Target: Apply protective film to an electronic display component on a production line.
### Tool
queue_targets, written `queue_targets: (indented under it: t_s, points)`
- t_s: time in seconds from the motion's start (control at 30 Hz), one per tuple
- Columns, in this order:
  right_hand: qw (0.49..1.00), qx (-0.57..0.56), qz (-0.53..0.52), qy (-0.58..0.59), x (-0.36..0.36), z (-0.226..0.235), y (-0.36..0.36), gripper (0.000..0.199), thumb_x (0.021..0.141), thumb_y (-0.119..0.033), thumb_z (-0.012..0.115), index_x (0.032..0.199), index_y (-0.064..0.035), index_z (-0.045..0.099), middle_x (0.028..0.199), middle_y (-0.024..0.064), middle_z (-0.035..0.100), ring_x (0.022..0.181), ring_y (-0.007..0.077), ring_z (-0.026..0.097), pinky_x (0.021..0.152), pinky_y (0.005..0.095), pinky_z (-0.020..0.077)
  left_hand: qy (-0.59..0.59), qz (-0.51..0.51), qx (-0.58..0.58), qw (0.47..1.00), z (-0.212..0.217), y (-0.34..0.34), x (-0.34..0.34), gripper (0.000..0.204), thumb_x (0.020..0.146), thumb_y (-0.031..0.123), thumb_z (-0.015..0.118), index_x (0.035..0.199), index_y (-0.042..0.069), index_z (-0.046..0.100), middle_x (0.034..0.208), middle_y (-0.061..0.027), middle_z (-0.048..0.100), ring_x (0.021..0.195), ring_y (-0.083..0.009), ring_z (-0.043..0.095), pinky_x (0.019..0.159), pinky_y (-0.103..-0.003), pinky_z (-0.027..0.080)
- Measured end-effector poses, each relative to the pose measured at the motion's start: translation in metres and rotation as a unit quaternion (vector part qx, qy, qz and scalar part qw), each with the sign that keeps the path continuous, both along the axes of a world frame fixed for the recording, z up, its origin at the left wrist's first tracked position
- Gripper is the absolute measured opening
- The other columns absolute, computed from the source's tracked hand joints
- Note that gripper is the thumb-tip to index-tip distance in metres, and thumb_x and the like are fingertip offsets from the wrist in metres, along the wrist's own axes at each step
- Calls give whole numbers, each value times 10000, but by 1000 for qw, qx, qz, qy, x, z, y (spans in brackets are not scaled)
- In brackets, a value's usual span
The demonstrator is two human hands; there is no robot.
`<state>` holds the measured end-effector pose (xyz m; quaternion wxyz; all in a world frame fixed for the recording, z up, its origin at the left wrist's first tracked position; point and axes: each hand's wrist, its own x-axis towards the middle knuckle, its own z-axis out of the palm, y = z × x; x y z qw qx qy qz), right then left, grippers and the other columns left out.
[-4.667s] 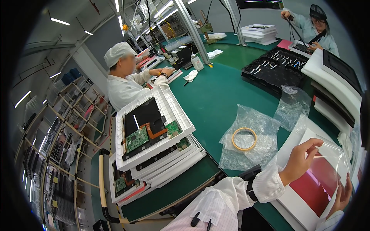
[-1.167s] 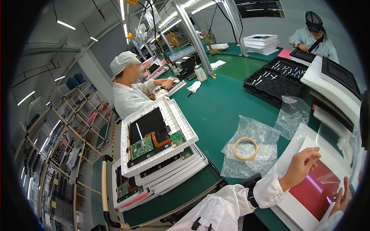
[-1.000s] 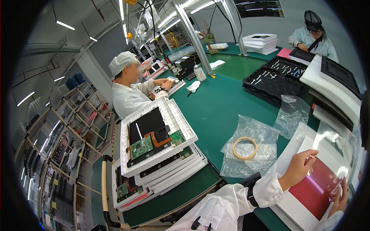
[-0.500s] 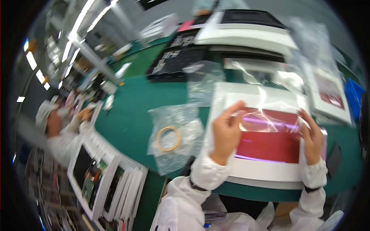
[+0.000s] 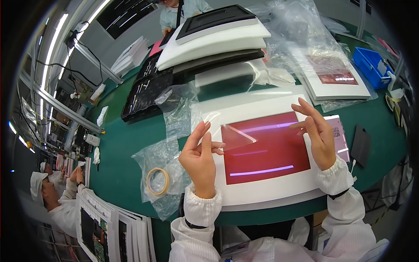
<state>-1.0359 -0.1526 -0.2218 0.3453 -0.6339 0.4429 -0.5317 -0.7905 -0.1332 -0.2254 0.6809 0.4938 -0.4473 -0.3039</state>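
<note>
A red rectangular panel (image 5: 275, 153) with a white border lies on a white board (image 5: 270, 194) before me. My left hand (image 5: 198, 159) is over the panel's left edge, thumb and index finger drawn together at a clear plastic film (image 5: 238, 134). The film slants over the panel's upper left, but its outline is hard to follow. My right hand (image 5: 321, 139) hovers at the panel's upper right edge with its fingers apart, and I see no film between them.
To the left lies a tape roll (image 5: 157, 181) on bubble wrap (image 5: 150, 157). Foam and dark frames (image 5: 214, 41) are stacked behind. At the right are a wrapped red-panelled board (image 5: 334, 87), a blue bin (image 5: 371, 65), a pink device (image 5: 338, 135) and a dark slab (image 5: 361, 144). Co-workers (image 5: 56, 196) sit far left.
The view has swung, so the board appears farther left. The clear film, stretched between both hands before, now shows mainly by my left hand. My right hand's fingers are more spread.
</note>
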Motion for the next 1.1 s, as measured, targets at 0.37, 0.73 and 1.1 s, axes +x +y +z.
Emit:
queue_targets:
  t_s: [0.37, 0.73, 1.1]
  points:
    - [999, -17, -33, -25, 0, -1, -2, 322, 927, -242, 482, 1183, -55, 537, 1119, 125, 605, 837, 190, 644, 661, 248, 492, 80, 62, -25, 995, -1, -4, 7, 321, 892, 96, 541, 1171, -59, 515, 1117, -196, 584, 691, -170, 645, 535, -196, 493]
    - [998, -10, -37, -45, 2, 0, -2, 283, 924, -216, 488, 1138, -47, 561, 1099, 113, 615, 814, 169, 645, 641, 232, 487, 246, -25, -100, 964, 4, -1, 14, 515, 779, -95, 429, 1287, -114, 345, 1283, -270, 420, 995, -356, 587, 715, -301, 551]
    - [998, -10, -43, -43, 0, -2, -2, 271, 927, -204, 480, 1128, -43, 565, 1087, 114, 621, 791, 162, 649, 624, 221, 485, 87, 62, -48, 993, 1, -4, 6, 466, 865, 136, 594, 1240, -77, 420, 1233, -238, 484, 922, -280, 627, 687, -281, 550]
